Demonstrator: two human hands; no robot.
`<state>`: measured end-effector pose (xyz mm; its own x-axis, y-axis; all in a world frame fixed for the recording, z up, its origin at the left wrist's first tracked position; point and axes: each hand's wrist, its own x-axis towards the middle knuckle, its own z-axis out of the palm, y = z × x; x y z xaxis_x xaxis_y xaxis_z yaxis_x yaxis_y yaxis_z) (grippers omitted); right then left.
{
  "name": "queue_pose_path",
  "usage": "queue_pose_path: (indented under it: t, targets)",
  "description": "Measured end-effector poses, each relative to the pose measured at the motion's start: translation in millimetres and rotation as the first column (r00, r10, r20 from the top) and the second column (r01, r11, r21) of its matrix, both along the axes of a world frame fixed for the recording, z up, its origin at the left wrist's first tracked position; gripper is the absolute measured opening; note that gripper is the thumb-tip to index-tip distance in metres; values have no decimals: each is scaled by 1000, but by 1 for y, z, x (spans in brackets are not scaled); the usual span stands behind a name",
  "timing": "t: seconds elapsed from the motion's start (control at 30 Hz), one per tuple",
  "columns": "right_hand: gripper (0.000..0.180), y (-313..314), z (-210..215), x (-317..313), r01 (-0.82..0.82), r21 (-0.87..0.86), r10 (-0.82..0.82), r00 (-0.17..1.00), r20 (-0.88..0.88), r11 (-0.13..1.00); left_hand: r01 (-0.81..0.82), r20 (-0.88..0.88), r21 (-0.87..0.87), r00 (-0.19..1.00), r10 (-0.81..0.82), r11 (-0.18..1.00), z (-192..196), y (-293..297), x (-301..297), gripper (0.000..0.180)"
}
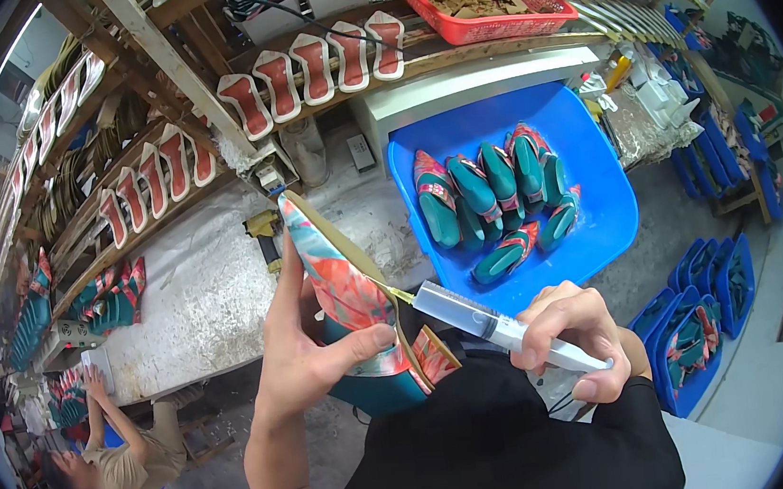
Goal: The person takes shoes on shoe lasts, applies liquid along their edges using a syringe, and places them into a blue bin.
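Observation:
My left hand (312, 348) is wrapped round a pointed shoe (349, 292) with a coral, white and teal floral upper on a green last. Its tan sole side faces right, and the toe points up and away from me. In my right hand (573, 340) is a clear plastic syringe (470, 313) with liquid in the barrel, its thumb at the plunger end. The syringe's narrow yellowish tip is at the sole edge near the shoe's middle; whether it touches cannot be made out. Behind the hands, a blue tub (520, 193) holds several similar shoes (476, 188) on green lasts.
A worn workbench (198, 312) runs to the left. Red-and-white sole pieces (316, 66) line the racks. A red basket (490, 5) of brown scraps sits on the upper shelf. More blue tubs (689, 347) stand at right. Another person (137, 453) works at far left.

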<state>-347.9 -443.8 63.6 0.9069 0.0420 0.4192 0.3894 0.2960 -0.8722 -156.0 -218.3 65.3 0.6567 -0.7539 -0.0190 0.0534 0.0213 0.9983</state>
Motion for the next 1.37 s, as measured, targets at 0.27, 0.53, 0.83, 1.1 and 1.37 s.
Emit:
queue_pose_path:
  t: [0.27, 0.53, 0.83, 1.1, 1.37]
  targets:
    - [47, 6, -5, 0, -11, 53, 11, 1000, 0, 999, -41, -231, -89, 973, 20, 995, 2, -1, 4, 102]
    - [47, 7, -9, -4, -3, 74, 6, 999, -42, 997, -96, -314, -71, 947, 69, 993, 7, -5, 2, 93]
    - [50, 15, -13, 1, -13, 84, 23, 993, -114, 996, -165, -393, -107, 913, 111, 980, -1, 4, 14, 87]
    - [51, 34, -12, 21, -14, 112, 36, 981, -192, 994, -203, -436, -121, 890, 132, 972, -4, 18, 46, 83]
    - [52, 60, 3, 56, -2, 119, 38, 952, -304, 993, -191, -437, -130, 892, 117, 973, -10, 41, 92, 85]
